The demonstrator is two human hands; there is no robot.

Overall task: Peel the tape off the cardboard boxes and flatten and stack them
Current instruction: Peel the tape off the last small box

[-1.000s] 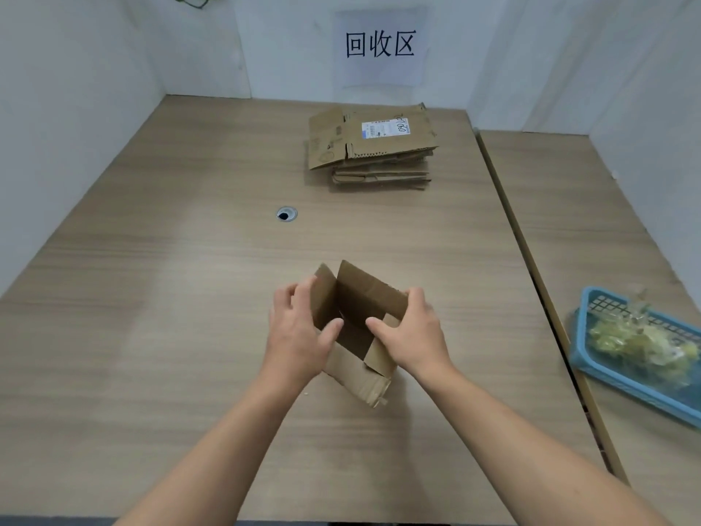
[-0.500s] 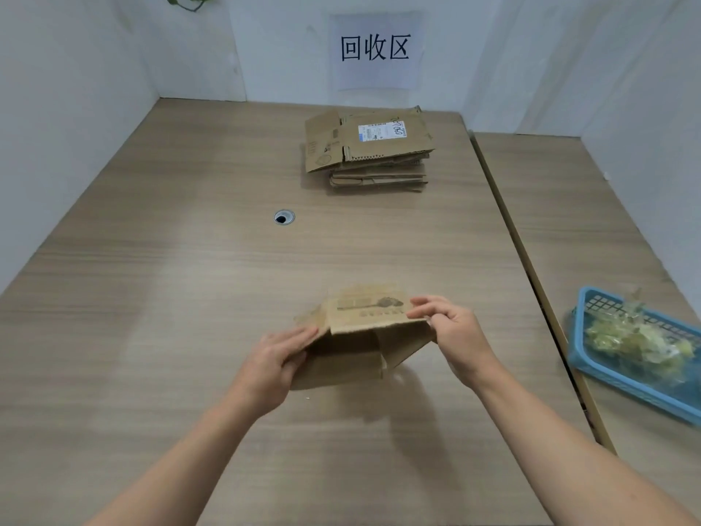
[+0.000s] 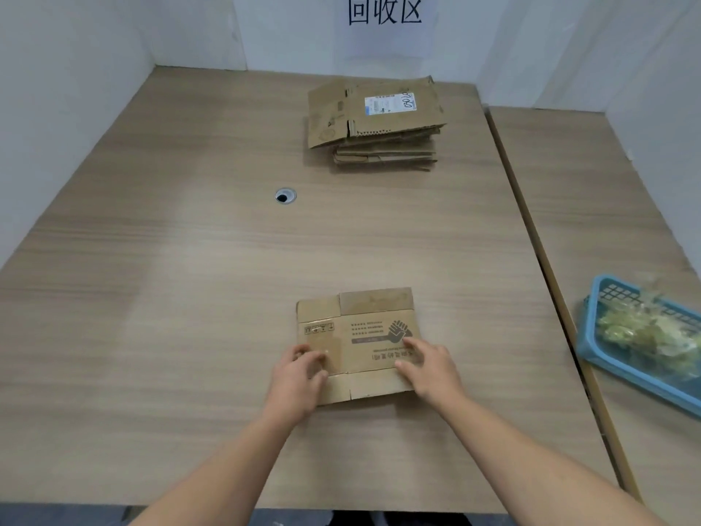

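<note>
Wood table (image 3: 189,298) | cardboard box (image 3: 356,336) flattened, printed side up

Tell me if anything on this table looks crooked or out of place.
Only the stack of flattened boxes at the far side: its top sheet sits skewed, overhanging the pile's left edge. The box under both hands lies flat.
</note>
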